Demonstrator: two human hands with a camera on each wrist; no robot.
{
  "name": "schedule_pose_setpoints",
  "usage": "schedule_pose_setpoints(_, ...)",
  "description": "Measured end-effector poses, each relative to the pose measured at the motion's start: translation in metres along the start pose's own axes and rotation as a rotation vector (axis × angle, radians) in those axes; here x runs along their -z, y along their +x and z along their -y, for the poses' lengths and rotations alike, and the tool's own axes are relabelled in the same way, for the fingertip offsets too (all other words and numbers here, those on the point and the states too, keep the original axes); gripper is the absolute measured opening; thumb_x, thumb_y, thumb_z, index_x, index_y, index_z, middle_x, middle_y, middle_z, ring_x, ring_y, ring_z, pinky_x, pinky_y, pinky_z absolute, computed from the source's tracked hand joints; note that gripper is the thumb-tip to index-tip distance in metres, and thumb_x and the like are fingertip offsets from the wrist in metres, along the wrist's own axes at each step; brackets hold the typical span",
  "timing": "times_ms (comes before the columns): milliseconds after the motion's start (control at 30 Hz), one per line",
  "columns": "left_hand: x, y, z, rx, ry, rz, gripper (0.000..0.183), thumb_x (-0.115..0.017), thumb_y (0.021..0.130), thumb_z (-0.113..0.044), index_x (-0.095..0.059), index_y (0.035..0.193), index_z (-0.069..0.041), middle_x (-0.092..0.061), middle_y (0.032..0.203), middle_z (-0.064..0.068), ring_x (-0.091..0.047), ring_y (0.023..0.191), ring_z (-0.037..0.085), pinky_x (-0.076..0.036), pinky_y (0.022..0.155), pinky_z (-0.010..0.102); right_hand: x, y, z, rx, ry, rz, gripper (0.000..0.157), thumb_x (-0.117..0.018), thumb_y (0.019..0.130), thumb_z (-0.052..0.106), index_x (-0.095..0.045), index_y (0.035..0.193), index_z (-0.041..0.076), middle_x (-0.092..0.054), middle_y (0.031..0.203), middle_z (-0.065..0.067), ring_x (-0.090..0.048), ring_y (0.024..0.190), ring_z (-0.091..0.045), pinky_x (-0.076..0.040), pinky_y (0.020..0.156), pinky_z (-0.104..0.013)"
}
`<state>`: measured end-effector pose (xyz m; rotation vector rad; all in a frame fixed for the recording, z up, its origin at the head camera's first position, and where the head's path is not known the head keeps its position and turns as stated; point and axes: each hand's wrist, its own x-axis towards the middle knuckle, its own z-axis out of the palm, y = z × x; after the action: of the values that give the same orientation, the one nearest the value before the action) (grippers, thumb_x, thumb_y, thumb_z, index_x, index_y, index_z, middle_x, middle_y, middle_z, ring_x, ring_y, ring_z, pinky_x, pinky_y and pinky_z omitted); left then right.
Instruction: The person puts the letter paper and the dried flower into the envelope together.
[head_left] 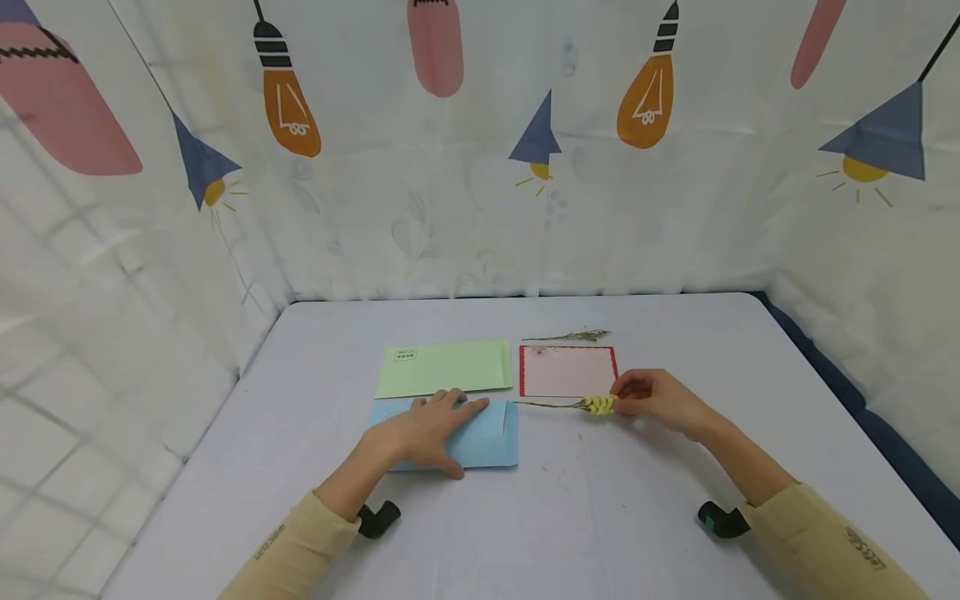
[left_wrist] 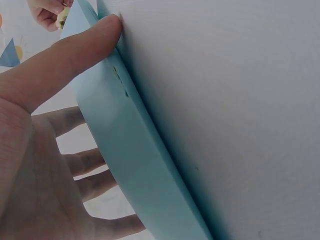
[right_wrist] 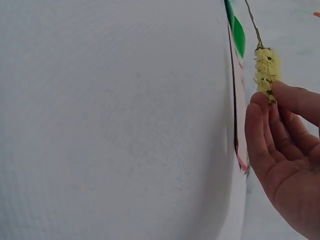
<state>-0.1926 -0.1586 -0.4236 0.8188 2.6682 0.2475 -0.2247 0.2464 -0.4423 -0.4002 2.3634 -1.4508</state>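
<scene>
My left hand [head_left: 423, 433] rests with fingers spread on a light blue envelope [head_left: 491, 433]. In the left wrist view the thumb [left_wrist: 95, 40] lies along the envelope's near edge. My right hand [head_left: 660, 402] pinches the tip of a yellow dried flower sprig [head_left: 598, 405] between thumb and fingertips. The sprig's thin stem points left, toward the blue envelope. The right wrist view shows the yellow flower head [right_wrist: 266, 67] close up, with the stem rising from it. Just beyond the sprig lies a pale pink card [head_left: 567, 372] with a red border.
A light green envelope [head_left: 442, 371] lies beyond the blue one. Another dried sprig [head_left: 585, 336] lies behind the pink card. Small crumbs dot the white table [head_left: 585, 533] near the sprig. Patterned cloth [head_left: 450, 200] hangs around the table's back and sides.
</scene>
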Motion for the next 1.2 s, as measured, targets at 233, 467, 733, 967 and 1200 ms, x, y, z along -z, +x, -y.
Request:
schedule_pose_setpoints(233,0.0,-0.001,0.0,-0.007,0.005,0.001,0.101,-0.089,0.078,-0.042,-0.035,0.162,-0.023,-0.039,0.151,0.01,-0.038,0.139,0.032,-0.031,0.109,0.059,-0.003,0.0,-0.001,0.019,0.002,0.047,0.021,-0.075,0.094,0.01,-0.066,0.109,-0.001,-0.067,0.098,-0.014,-0.063,0.093,-0.028,-0.056,0.079,-0.031)
schedule_pose_setpoints(467,0.0,-0.002,-0.001,-0.01,-0.005,0.006,0.101,-0.089,0.079,-0.04,-0.035,0.162,-0.023,-0.039,0.152,0.012,-0.037,0.139,0.034,-0.03,0.109,0.061,-0.012,0.002,-0.004,0.038,0.007,0.087,0.021,-0.076,0.093,0.009,-0.066,0.108,-0.001,-0.067,0.097,-0.012,-0.063,0.091,-0.026,-0.056,0.078,-0.03)
schedule_pose_setpoints(733,0.001,0.0,-0.002,-0.006,-0.002,0.006,0.101,-0.089,0.078,-0.04,-0.035,0.162,-0.023,-0.038,0.152,0.011,-0.037,0.14,0.034,-0.03,0.109,0.061,-0.021,0.007,0.003,0.092,-0.014,0.099,0.02,-0.076,0.092,0.007,-0.067,0.107,-0.003,-0.067,0.094,-0.012,-0.063,0.086,-0.025,-0.055,0.074,-0.029)
schedule_pose_setpoints(967,0.0,0.0,-0.002,-0.004,-0.003,0.005,0.1,-0.089,0.079,-0.039,-0.035,0.162,-0.023,-0.038,0.152,0.012,-0.036,0.14,0.035,-0.03,0.108,0.063,-0.031,0.014,0.01,0.115,-0.045,0.111,0.018,-0.076,0.092,0.006,-0.068,0.107,-0.001,-0.067,0.095,-0.01,-0.063,0.087,-0.024,-0.055,0.074,-0.028)
schedule_pose_setpoints(1200,0.001,0.0,-0.002,-0.006,0.001,0.004,0.1,-0.089,0.079,-0.04,-0.035,0.162,-0.023,-0.038,0.153,0.012,-0.036,0.14,0.034,-0.03,0.108,0.062,-0.041,0.017,0.014,0.122,-0.074,0.098,0.017,-0.077,0.092,0.008,-0.069,0.104,0.001,-0.067,0.092,-0.009,-0.063,0.083,-0.024,-0.054,0.07,-0.027)
